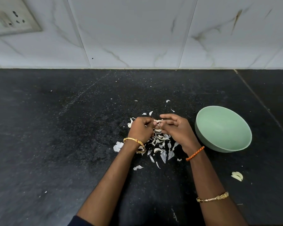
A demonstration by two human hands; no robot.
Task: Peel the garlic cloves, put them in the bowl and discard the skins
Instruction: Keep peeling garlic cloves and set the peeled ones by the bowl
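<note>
Black speckled worktop (55,144) carries loose skins (160,144). Both hands, left hand (140,129) and right hand (176,128), pinch a garlic clove (158,123) mid-peel. Green bowl (225,144) looks empty; two peeled cloves (237,176) wait beside it, skins undiscarded.

Left hand (141,128): fingers curled, knuckles up, pinching at its fingertips toward 3 o'clock. Right hand (176,128): palm facing 9 o'clock, index finger extended, remaining fingers bent, fingertips meeting the left's. Both forearms bare, rising from 6 o'clock and converging toward 12. Bangle on each arm; orange thread at right wrist.
</note>
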